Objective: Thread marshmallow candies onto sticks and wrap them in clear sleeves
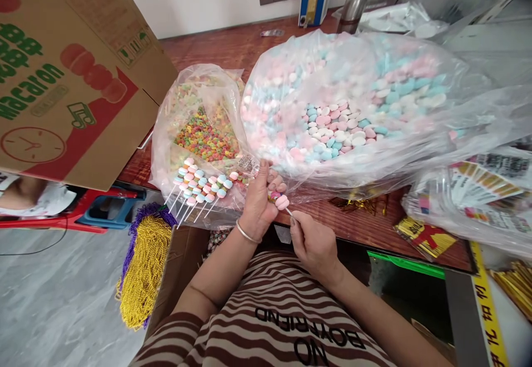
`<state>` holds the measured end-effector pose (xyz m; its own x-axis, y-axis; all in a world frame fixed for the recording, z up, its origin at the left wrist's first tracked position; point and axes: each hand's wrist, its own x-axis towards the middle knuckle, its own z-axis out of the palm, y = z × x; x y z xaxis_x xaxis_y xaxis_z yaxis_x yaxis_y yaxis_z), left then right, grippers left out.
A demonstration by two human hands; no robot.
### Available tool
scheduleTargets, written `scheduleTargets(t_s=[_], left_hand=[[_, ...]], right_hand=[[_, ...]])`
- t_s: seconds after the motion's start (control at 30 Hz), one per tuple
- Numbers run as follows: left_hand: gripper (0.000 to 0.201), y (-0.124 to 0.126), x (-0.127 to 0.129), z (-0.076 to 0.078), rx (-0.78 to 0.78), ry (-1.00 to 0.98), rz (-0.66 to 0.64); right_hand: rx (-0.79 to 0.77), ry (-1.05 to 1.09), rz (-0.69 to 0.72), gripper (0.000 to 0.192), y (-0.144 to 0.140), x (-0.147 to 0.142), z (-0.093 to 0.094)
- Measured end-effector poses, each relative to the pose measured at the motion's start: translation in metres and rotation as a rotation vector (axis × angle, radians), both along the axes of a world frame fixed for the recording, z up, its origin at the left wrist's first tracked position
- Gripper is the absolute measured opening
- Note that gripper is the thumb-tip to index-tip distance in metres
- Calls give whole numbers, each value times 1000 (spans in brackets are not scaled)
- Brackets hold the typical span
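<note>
While the left hand (258,198) curls fingers and thumb around a small stack (282,202) over the bench's (353,224) near edge, the right hand (312,240) pinches the white stick (290,212) below it, thumb against forefinger. To my eye, good work here means keeping the stick in line with the pink pieces' centres, gripping it close so it doesn't bow, and pressing gently to avoid cracks. Whether its tip is through, I cannot tell; the left fingers hide it. Threaded sticks (200,197) lie just leftward on the ring bag (166,128), by that same edge; the pastel-disc bag (266,78) sits behind.
</note>
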<state>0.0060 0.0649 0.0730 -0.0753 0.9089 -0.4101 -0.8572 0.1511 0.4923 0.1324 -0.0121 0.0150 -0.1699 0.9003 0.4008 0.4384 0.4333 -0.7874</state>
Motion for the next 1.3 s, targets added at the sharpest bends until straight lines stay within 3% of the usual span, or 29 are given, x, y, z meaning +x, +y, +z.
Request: scheduleTargets(t_s=[0.03, 0.1, 0.2, 0.3, 0.47, 0.53, 0.73, 0.83, 0.93, 1.07, 1.23, 1.3], left_hand=[[31, -5, 7, -4, -3, 4, -22], [32, -14, 17, -13, 15, 13, -82], [30, -20, 15, -19, 44, 31, -134], [23, -11, -2, -14, 41, -5, -69], [21, 0, -14, -5, 80, -121, -11], [25, -5, -4, -8, 85, -134, -50], [32, -29, 23, -28, 75, -15, -185], [38, -21, 9, -23, 95, -10, -146], [26, -6, -6, -12, 128, -3, -44], [21, -6, 4, -9, 126, 43, 11], [28, -19, 21, -22, 115, 88, -34], [27, -19, 18, -23, 83, 106, -8]], right_hand=[[63, -54, -17, 17, 1, -1, -2], [23, -39, -14, 18, 3, -2, -3], [-343, 265, 70, 25, 4, -1, -2], [-715, 654, 187, 32, 4, 1, 3], [-1024, 956, 343, 31, 3, -3, 10], [-980, 915, 328, 31, 2, -7, 11], [-373, 312, -1, 28, 5, -3, 7], [-333, 222, 22, 27, 3, 5, 4], [-234, 100, 45, 25, 1, 7, -1], [-24, -86, -24, 23, 5, -2, -7], [-173, 26, 29, 28, 12, -5, -8], [-134, -15, 32, 21, 12, -1, -10]])
